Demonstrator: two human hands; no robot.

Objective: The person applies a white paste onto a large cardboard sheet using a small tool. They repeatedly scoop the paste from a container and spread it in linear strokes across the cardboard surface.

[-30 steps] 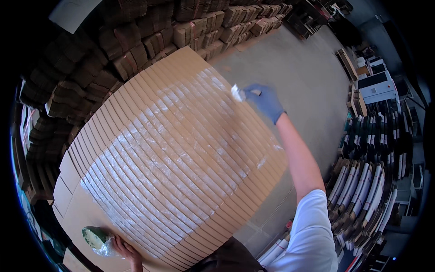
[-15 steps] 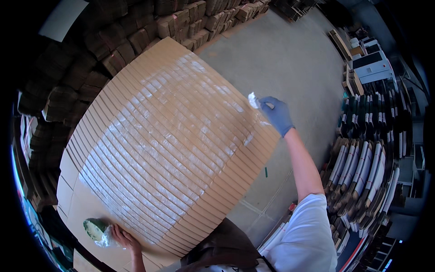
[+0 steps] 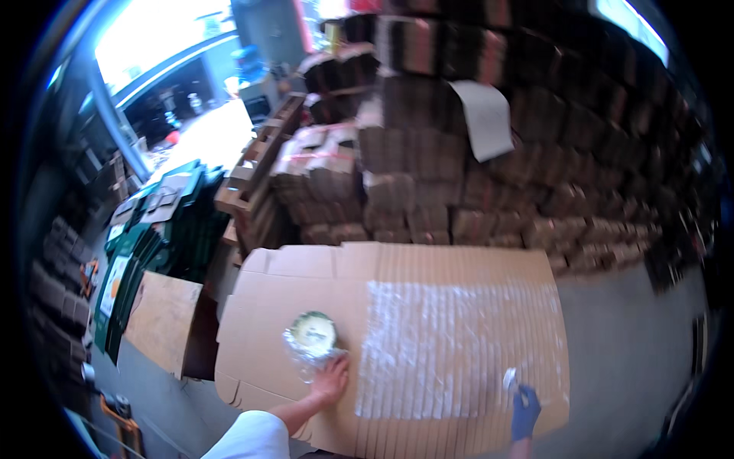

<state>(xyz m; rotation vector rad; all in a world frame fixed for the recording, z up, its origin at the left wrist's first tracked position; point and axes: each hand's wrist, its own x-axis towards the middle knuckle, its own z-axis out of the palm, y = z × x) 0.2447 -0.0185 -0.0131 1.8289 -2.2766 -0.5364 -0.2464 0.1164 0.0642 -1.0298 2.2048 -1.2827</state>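
Overlapping flat cardboard sheets (image 3: 298,275) lie fanned out in front of me, their exposed strips smeared with a shiny whitish coating (image 3: 428,352). On the plain sheet to the left sits a round tub (image 3: 313,330) with a green rim and pale cream contents, clear plastic film bunched around it. The bare fingers of my left hand (image 3: 330,380) are closed on the film at the tub's near side. My right hand (image 3: 525,409), in a blue-grey glove, grips what looks like a small brush (image 3: 510,378) with a white tip, over the right part of the coated strips.
Bundled cardboard stacks (image 3: 489,191) rise like a wall behind the sheets, with a white paper (image 3: 483,118) hanging on them. To the left stand a wooden pallet (image 3: 260,153), green folded boxes (image 3: 145,237) and a wooden board (image 3: 162,317). Grey floor (image 3: 627,344) shows at right.
The whole view has swung toward the left and the stacks. My right hand with the brush has moved from the sheets' right edge to over the coated strips. My left hand stays at the tub.
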